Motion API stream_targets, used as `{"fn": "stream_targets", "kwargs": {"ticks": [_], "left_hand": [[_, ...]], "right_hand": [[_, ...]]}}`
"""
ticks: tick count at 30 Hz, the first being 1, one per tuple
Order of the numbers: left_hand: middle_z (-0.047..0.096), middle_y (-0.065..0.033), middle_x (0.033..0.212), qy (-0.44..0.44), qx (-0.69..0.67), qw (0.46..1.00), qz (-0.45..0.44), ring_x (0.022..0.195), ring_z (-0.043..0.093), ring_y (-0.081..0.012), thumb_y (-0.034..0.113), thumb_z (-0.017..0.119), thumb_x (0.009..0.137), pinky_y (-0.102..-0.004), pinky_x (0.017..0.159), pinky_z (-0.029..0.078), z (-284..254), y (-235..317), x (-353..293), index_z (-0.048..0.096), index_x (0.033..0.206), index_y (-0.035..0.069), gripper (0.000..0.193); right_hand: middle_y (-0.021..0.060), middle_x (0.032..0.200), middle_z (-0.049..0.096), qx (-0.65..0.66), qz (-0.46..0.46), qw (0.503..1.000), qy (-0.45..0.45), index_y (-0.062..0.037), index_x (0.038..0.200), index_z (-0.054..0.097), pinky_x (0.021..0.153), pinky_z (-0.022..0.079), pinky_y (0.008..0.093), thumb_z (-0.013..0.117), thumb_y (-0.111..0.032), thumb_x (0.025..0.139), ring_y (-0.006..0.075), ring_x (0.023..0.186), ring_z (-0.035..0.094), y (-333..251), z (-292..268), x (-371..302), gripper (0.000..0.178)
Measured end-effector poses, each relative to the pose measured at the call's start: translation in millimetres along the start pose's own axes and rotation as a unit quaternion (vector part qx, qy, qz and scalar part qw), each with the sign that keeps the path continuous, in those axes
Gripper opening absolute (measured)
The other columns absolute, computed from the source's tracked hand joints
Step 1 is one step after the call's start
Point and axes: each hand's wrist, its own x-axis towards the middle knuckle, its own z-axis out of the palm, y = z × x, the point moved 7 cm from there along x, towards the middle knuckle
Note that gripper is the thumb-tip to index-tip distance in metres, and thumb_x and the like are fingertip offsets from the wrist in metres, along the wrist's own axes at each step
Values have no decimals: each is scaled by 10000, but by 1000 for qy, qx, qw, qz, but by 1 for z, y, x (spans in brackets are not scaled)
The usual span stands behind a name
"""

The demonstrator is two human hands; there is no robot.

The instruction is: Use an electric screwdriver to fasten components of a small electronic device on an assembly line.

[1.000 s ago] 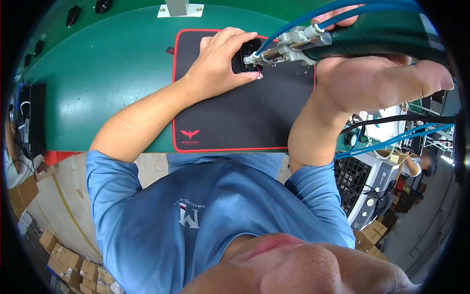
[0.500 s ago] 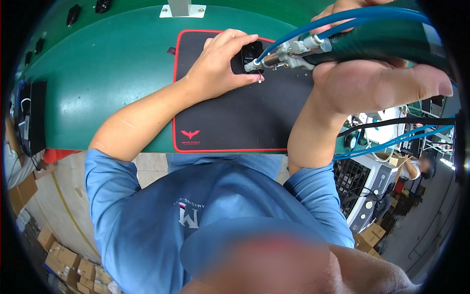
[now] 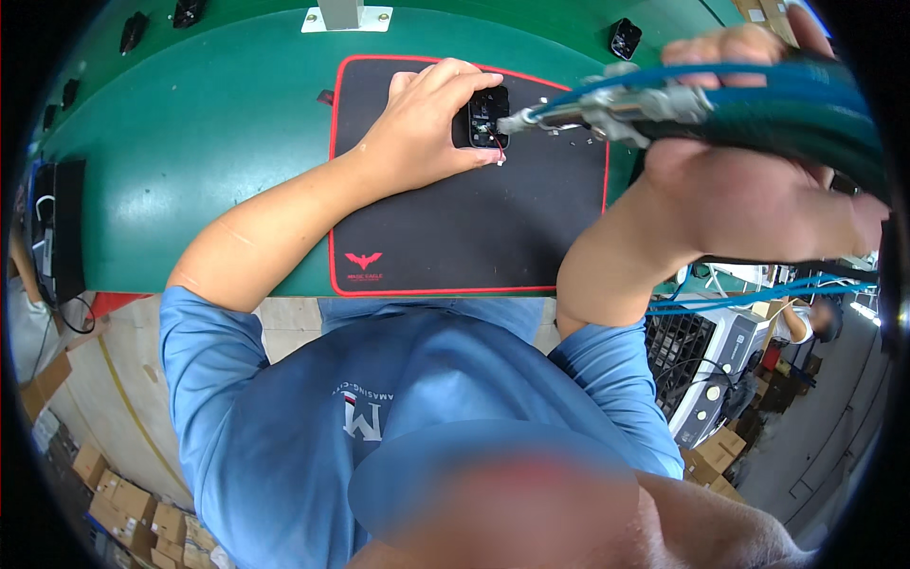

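My left hand [image 3: 422,119] grips a small black plastic housing [image 3: 489,102] between thumb and fingers, on the black mat [image 3: 455,228] with a red edge. The housing's open side faces up, with small parts inside. A short red wire with a white plug [image 3: 500,161] hangs from its near side, by my thumb. My right hand [image 3: 749,194] is wrapped around a dark-bodied dispensing tool [image 3: 607,109] with a metal nozzle and blue hoses. The nozzle tip sits at the housing's right edge; whether they touch, I cannot tell. The tool is blurred.
Several small white bits [image 3: 574,137] lie on the mat near the nozzle. Another black housing [image 3: 626,38] sits beyond the mat, and more black pieces [image 3: 135,33] lie far left. A metal post [image 3: 346,17] stands at the back. Blue hoses [image 3: 758,296] run off right.
My right hand and the tool have shifted right and nearer to me, the nozzle drawing back from over the housing toward its right edge. My left hand keeps its hold.
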Motion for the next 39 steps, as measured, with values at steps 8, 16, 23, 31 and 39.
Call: {"fn": "stream_targets", "kwargs": {"ticks": [8, 16, 23, 31, 39], "left_hand": [[619, -93, 1254, 1, -7, 1000, 8, 1156, 562, -279, 353, 960, 678, -410, 969, 349, -3, 6, 1, 588, 1343, 87, 807], [598, -57, 1282, 9, -10, 1000, 3, 1231, 558, -259, 319, 938, 682, -402, 1000, 333, -3, 2, -1, 598, 1344, 125, 769], [601, -60, 1281, -6, -26, 1000, -8, 1227, 560, -256, 316, 940, 684, -403, 999, 334, -4, 2, 1, 602, 1341, 118, 765], [598, -51, 1285, 25, -66, 997, 25, 1191, 558, -251, 320, 947, 672, -392, 980, 341, -7, 6, 0, 605, 1359, 104, 798], [558, -72, 1319, -41, 74, 996, 10, 1233, 521, -279, 314, 903, 716, -428, 1026, 337, -4, 7, 3, 525, 1459, 122, 856]], "right_hand": [[208, 774, 647, -148, -109, 982, -33, 116, 1211, 587, 593, 561, 399, 290, -794, 934, 284, 646, 653, 16, 18, 1, 996], [213, 772, 652, -140, -122, 982, -39, 116, 1211, 592, 584, 568, 400, 283, -781, 945, 289, 643, 662, 15, 11, 0, 986], [217, 771, 656, -136, -132, 981, -39, 116, 1211, 595, 577, 574, 401, 277, -770, 954, 294, 640, 670, 16, 7, -3, 977], [222, 769, 661, -132, -147, 980, -38, 117, 1211, 600, 568, 580, 401, 269, -758, 964, 300, 636, 679, 19, 11, -7, 967], [162, 669, 575, -27, -107, 986, 123, 119, 1205, 608, 519, 507, 391, 333, -813, 882, 251, 512, 539, -36, 5, -9, 1024]]}}
